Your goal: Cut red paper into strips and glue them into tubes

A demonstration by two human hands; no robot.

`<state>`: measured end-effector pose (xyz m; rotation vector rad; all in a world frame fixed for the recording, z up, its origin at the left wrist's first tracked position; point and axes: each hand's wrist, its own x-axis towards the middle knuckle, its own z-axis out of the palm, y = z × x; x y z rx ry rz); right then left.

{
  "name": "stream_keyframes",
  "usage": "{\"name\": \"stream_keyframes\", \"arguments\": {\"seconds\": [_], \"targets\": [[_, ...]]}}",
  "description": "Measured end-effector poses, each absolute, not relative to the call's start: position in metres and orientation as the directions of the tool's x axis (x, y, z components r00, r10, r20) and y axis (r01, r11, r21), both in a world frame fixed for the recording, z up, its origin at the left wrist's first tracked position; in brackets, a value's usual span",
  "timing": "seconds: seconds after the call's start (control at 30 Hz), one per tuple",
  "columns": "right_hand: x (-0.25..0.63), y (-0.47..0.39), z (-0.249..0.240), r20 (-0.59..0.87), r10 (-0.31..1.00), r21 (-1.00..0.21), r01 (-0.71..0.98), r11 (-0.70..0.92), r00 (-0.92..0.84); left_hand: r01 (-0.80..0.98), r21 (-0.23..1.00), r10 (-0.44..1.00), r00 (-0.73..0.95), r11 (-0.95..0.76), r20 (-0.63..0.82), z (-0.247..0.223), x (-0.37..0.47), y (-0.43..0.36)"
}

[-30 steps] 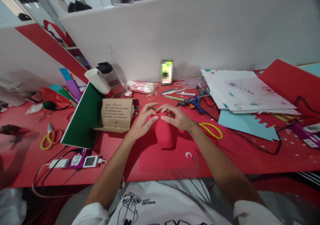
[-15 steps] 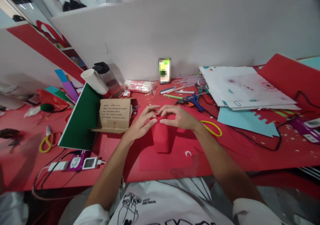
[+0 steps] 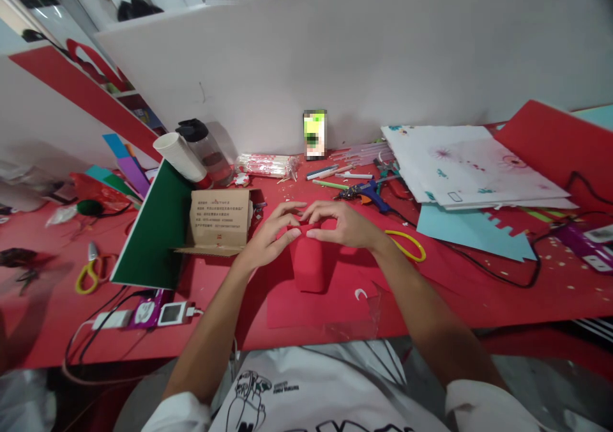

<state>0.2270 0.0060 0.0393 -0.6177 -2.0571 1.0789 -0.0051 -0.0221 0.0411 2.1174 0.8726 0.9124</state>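
A folded red paper form [image 3: 309, 266] stands over a flat red sheet [image 3: 287, 310] near the front of the table. Around its top edge, my left hand [image 3: 275, 234] grips from the left, thumb on the near side and fingers curled behind. My right hand [image 3: 340, 224] grips the same edge from the right in a similar way. The two thumbs are a short gap apart. Parts of the fingertips are hidden behind the paper's rim.
Left of my hands is a cardboard box [image 3: 220, 221] beside a green board [image 3: 153, 234]. Behind and right lie a blue glue gun [image 3: 373, 195] and yellow-handled scissors [image 3: 407, 246]. A phone [image 3: 315, 135] leans on the partition. White drawings [image 3: 474, 170] lie at right.
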Motion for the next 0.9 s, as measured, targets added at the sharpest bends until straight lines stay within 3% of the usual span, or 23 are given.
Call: {"name": "stream_keyframes", "arguments": {"seconds": [0.53,0.9], "targets": [[0.2289,0.0048,0.0438,0.361,0.667,-0.884,-0.013,0.467,-0.652,0.219,0.825,0.769,0.54,-0.521,0.343,0.0405,-0.0126,-0.0227],[0.2253,0.0073,0.037,0.288,0.693,-0.869,0.124,0.48,-0.661,0.281,0.794,0.786,0.507,-0.539,0.354,0.0322,-0.0089,-0.0184]]}}
